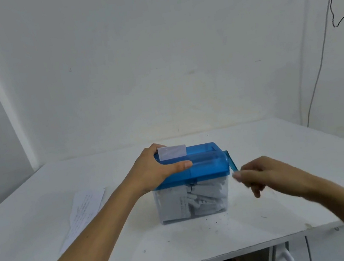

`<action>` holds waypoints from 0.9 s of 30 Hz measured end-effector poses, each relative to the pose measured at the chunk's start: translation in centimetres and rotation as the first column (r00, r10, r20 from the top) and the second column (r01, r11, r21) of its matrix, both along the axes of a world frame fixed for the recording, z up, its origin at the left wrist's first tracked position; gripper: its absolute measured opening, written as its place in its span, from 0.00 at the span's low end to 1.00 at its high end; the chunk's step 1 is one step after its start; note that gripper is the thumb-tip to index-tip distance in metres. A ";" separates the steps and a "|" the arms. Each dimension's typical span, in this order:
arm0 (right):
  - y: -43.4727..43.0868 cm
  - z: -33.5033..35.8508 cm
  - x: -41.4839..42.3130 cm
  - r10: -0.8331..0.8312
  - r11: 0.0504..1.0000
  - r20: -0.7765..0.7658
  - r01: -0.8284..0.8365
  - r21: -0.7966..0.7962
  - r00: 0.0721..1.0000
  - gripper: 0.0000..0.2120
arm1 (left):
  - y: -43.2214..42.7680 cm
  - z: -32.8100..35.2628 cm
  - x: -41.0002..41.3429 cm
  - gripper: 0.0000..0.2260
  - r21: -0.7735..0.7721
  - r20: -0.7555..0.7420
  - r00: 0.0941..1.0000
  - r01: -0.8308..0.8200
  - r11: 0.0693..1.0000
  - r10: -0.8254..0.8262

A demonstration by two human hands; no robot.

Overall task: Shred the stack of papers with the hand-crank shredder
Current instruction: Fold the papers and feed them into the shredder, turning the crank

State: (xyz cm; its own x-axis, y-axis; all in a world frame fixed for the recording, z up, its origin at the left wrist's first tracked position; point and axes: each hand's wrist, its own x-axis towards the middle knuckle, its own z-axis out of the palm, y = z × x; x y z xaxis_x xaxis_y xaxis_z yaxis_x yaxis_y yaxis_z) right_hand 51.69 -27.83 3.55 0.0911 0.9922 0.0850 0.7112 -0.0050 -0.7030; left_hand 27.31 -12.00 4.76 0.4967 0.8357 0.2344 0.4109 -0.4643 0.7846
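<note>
One view only: head cam, wide-angle, sitting high on the near side of the tabletop, looking fwd and down across it toward the back wall. It's facing the shredder nearly head-on, seeing its top, front and the crank on its right end, w/ it landing approx mid-frame, close, within arm's reach. Left hand and right hand are extending up from the bottom corners. The lens is bowing the tabletop's edges.

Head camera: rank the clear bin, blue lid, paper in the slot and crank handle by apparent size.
1. The clear bin and blue lid, about alike; the left hand hides part of the lid.
2. The paper in the slot.
3. The crank handle.
</note>
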 end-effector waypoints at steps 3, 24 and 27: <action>-0.2 2.9 0.7 0.114 0.993 0.190 -0.110 -0.028 0.975 0.17 | 0.4 0.1 -0.1 0.40 0.002 -0.042 0.999 0.014 1.000 -0.014; 9.4 -3.1 2.5 -0.188 0.981 -0.012 0.188 0.043 0.982 0.14 | 0.1 -0.2 -0.2 0.38 -0.018 0.009 1.000 0.024 1.000 -0.023; 7.6 -3.5 2.4 -0.107 0.993 0.026 0.108 -0.040 0.994 0.18 | 0.0 -0.1 -0.1 0.38 -0.014 0.013 1.000 0.016 1.000 -0.016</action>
